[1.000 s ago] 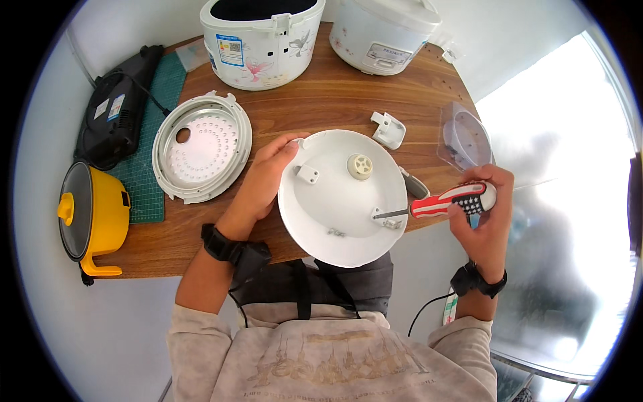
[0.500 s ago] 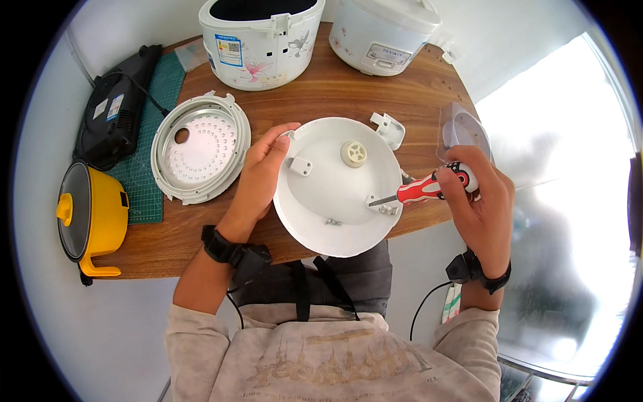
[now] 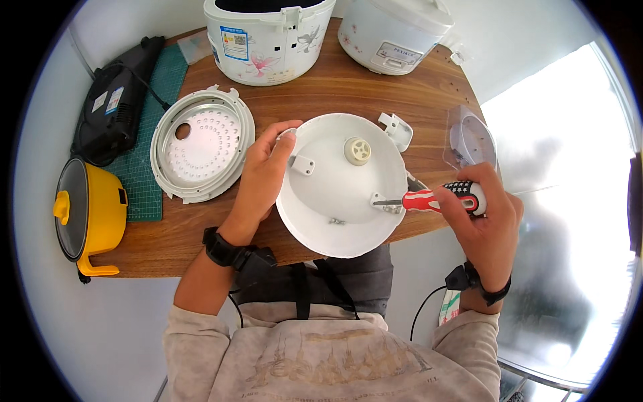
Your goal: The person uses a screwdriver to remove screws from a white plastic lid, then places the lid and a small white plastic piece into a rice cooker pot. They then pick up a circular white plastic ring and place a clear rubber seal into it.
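At the table's (image 3: 321, 100) near edge, the left hand (image 3: 264, 171) grips the rim of a white round lid (image 3: 338, 187), tilted and overhanging that edge. The right hand (image 3: 485, 214) is clenched on a red screwdriver (image 3: 435, 199), tip at a bracket inside the lid. Farther back stand two rice cookers (image 3: 268, 37); a perforated plate (image 3: 201, 142) lies left.

Our left hand (image 3: 262, 175) lay palm-down with its fingers spread forward and curled at the tips. Our right hand (image 3: 483, 218) was fisted, thumb on top, knuckles outward; both forearms angled inward.
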The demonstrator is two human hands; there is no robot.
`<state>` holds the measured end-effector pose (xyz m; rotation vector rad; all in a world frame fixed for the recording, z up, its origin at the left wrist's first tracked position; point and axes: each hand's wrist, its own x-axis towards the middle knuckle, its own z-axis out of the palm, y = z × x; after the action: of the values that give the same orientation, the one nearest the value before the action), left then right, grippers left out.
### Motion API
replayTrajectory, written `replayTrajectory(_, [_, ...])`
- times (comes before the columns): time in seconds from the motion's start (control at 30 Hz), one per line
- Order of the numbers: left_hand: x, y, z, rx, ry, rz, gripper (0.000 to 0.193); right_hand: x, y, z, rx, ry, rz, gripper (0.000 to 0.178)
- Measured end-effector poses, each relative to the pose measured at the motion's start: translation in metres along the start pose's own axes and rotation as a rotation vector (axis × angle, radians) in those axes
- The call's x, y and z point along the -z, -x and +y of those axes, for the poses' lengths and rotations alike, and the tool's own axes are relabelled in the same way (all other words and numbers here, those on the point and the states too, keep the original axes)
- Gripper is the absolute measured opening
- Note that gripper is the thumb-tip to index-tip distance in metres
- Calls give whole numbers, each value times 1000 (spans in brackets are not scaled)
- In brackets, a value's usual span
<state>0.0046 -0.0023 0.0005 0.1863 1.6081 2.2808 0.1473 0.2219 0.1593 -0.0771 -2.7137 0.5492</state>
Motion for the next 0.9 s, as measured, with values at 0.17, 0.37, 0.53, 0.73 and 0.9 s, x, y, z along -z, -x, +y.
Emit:
replayTrajectory(0.17, [3,-3,-6,-71,-101,13,31,-7,5,-1,65,19,72,28])
replayTrajectory(0.37, [5,-4,-10,-102,-185,33,32,0,-10,5,82,11,-60,34])
replayTrajectory(0.53, [6,-7,-9,-106,-215,29,33,-1,-6,14,337,-146,-108,40])
replayTrajectory(0.73, [9,-7,-12,-101,-227,57,33,-1,-4,4,352,-190,-76,55])
replayTrajectory(0.9, [3,-6,-8,-108,-150,58,32,16,1,4,188,88,-109,56])
